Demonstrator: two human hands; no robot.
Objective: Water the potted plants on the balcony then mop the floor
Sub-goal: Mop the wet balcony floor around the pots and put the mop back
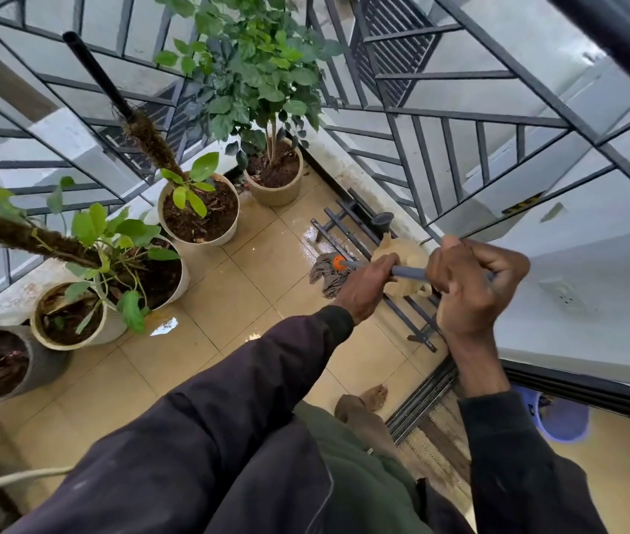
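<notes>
Just beyond my left hand (367,289), the grey string mop head (327,273) sits on the wet beige tiled floor (228,302), its orange collar (339,263) close ahead of my knuckles. Both fists are wrapped tight around the grey mop pole (408,272), right hand (471,281) higher up and nearer me. Pole's stiff and light, I reckon; the soaked strings will drag soft and heavy. Two spaced grips suit it. Potted plants (198,210) stand well off to the left.
</notes>
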